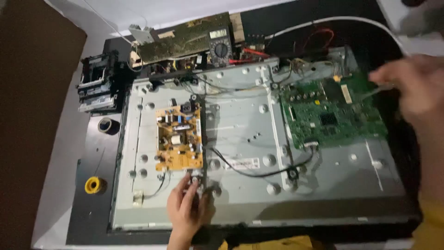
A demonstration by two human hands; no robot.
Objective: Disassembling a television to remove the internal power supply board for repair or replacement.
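An opened flat-screen set lies back-up, its grey metal chassis (240, 134) bare. A yellow power board (179, 136) is mounted left of centre and a green main board (330, 113) at the right. My left hand (185, 210) is at the near edge, its fingers closed on the lower end of a black vertical strip (202, 139) that runs beside the yellow board. My right hand (409, 88) is blurred over the right edge. It holds a thin tool (375, 91) whose tip points at the green board's upper right corner. A black cable (259, 172) runs between the boards.
At the back stand a multimeter (220, 44) and a worn circuit board (185, 39). A black mechanism (97, 83) sits at the far left, with a tape roll (109, 125) and a yellow wire spool (94, 185) nearer. A white cable (347, 21) arcs over the far right.
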